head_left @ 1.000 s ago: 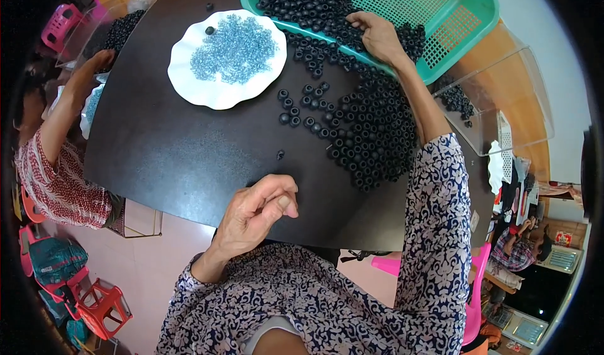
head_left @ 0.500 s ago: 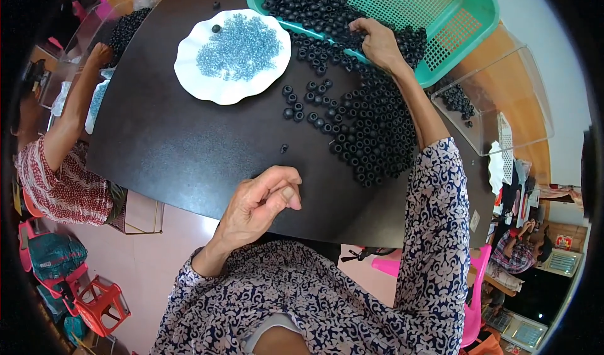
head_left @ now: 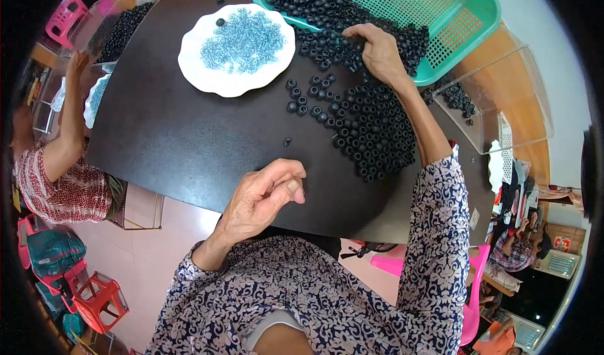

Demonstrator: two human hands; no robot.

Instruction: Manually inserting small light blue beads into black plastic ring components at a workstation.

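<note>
My right hand (head_left: 382,56) reaches over the near rim of the green plastic basket (head_left: 481,24). Its bent fingers are closed together against black round beads (head_left: 340,43), some of which cover the rim. A heap of large-holed black beads (head_left: 377,135) spreads over the table below that wrist. Low in front of me, my left hand (head_left: 264,197) is curled with thumb and fingers pinched together; whatever may be between them is too small to make out. Left of the beads stands a white wavy-edged plate (head_left: 223,87) holding tiny clear-blue beads (head_left: 242,43) and one black bead (head_left: 220,22).
The dark table (head_left: 157,103) has a small dark bit (head_left: 287,142) above my left hand. A clear plastic box (head_left: 513,103) sits at the right edge. On the left, another person (head_left: 66,179) reaches toward a box of black beads (head_left: 129,31). Red stools (head_left: 100,301) stand lower left.
My right hand has drawn slightly toward me, and more black beads now lie over the basket's rim. The left hand keeps its curled pose. The other person's arm has shifted left.
</note>
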